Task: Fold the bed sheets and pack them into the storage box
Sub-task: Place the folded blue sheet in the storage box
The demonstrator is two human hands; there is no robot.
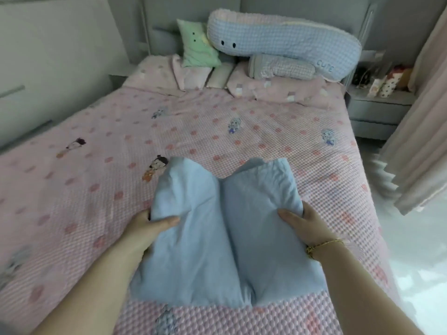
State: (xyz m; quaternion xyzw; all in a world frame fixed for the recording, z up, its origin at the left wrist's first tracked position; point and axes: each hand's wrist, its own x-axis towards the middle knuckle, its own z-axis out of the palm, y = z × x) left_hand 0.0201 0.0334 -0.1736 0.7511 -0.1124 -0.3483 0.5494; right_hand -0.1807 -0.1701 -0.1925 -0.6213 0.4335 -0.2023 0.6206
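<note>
A folded light blue bed sheet (pixel 217 228) lies near the foot of the bed, bent into two padded halves with a crease down its middle. My left hand (pixel 150 226) grips its left edge, thumb on top and fingers tucked beneath. On the opposite edge my right hand (pixel 307 226) grips the sheet the same way; a gold bracelet sits on that wrist. No storage box is in view.
The bed carries a pink dotted quilt (pixel 193 131) with cartoon figures. At the headboard lie a green pillow (pixel 197 44), a long blue plush pillow (pixel 283 42) and pink pillows (pixel 278 89). A nightstand (pixel 377 105) and curtain (pixel 420 117) stand right; a white wardrobe (pixel 48 56) stands left.
</note>
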